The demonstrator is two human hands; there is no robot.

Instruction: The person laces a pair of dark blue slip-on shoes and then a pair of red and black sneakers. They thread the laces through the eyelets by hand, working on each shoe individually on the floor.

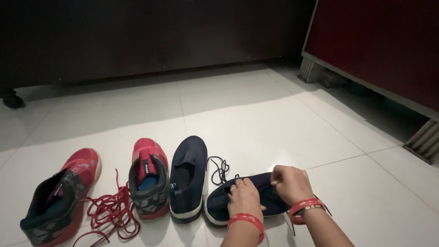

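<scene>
- Four shoes on the white tiled floor [256, 114]: two red shoes [61, 194] and two navy.
- Upright navy shoe [188, 176] stands by the tipped navy shoe [256, 199].
- Left hand [244, 196] and right hand [290, 183] both close around the tipped shoe, apparently pinching its black lace [220, 169].
- One loose red lace [109, 212].

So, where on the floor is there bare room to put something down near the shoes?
The white tiles beyond the shoes, up to the dark cabinet, are bare. So are the tiles right of the right hand, toward the red cabinet. It is crowded between the two red shoes, where red laces lie, and around the navy shoes.
</scene>
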